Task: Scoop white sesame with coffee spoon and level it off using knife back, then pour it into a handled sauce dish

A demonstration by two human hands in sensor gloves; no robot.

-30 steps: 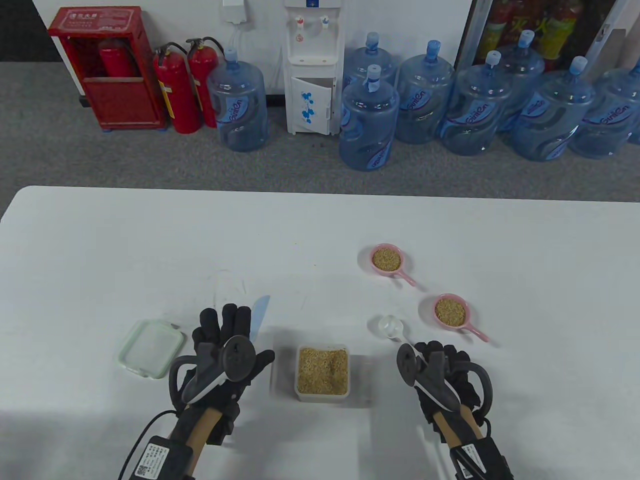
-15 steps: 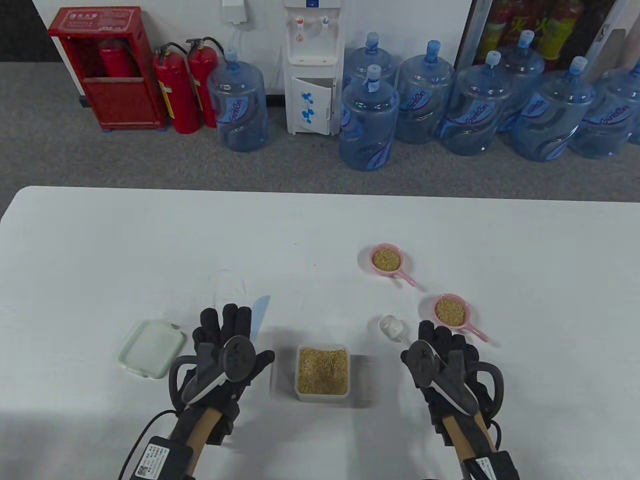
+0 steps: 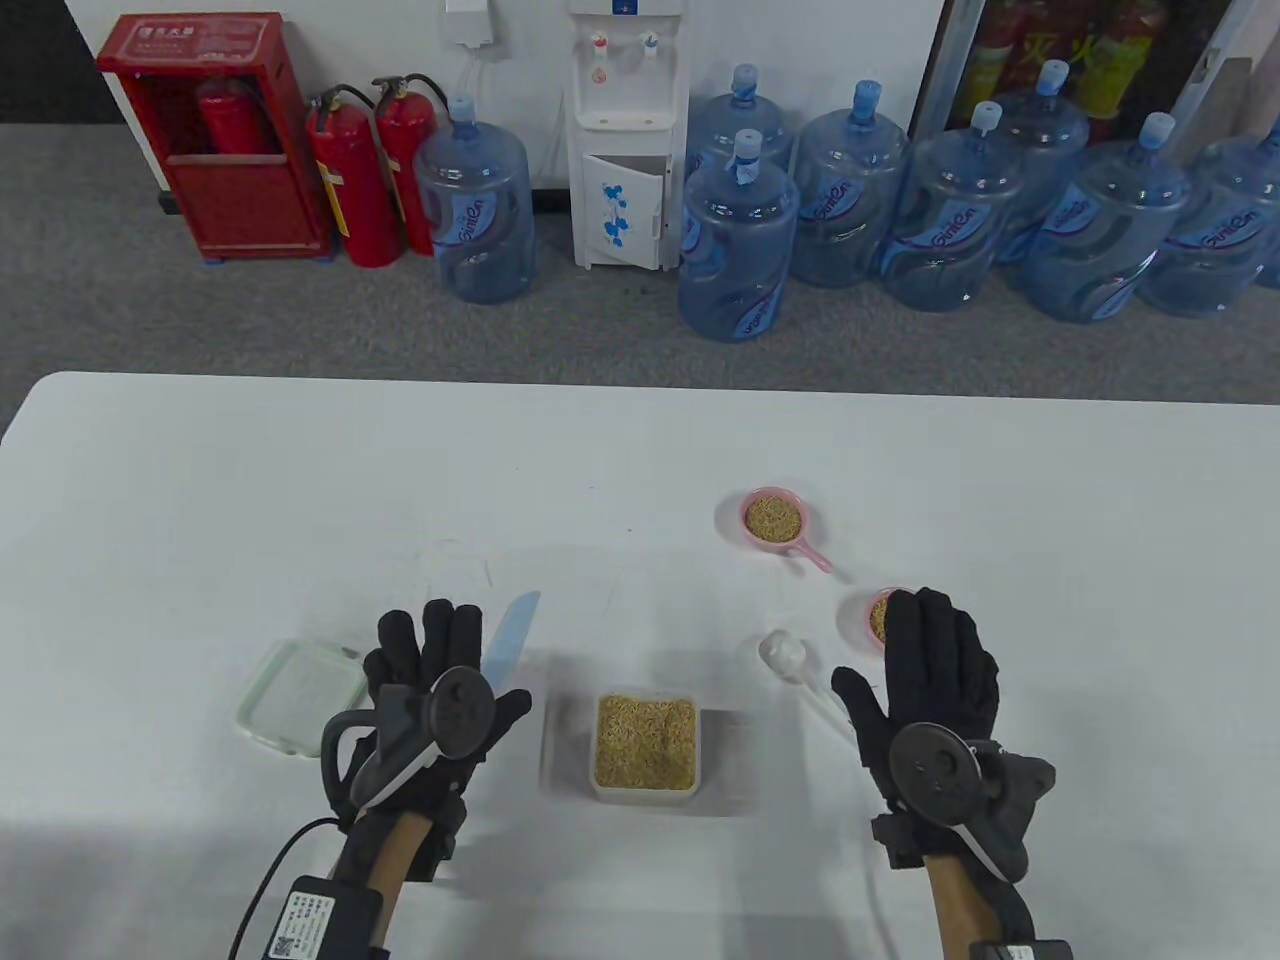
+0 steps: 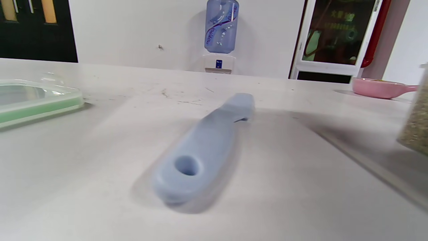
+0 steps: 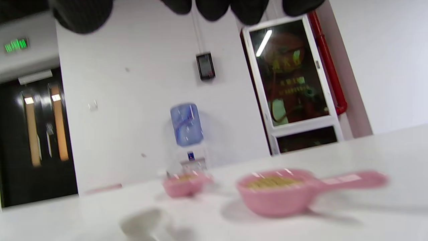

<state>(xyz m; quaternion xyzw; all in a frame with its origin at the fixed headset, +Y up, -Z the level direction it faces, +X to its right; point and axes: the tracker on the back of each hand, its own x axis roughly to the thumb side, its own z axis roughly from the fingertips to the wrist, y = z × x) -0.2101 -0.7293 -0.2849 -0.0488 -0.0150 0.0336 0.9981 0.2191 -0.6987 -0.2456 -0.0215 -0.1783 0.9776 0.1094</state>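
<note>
Left hand (image 3: 440, 690): fingers straight, empty, over blue knife (image 3: 512, 632).
Right hand (image 3: 935, 680): fingers spread, empty.
Risk: lower-right pink sauce dish (image 3: 872, 618) knocked, sesame spilling.

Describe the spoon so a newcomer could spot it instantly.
Start at the square sesame container near the table's front edge. Up and to its right lies the coffee spoon, short of the right hand. Unlike the pink dishes nearby, it is white and empty.
</note>
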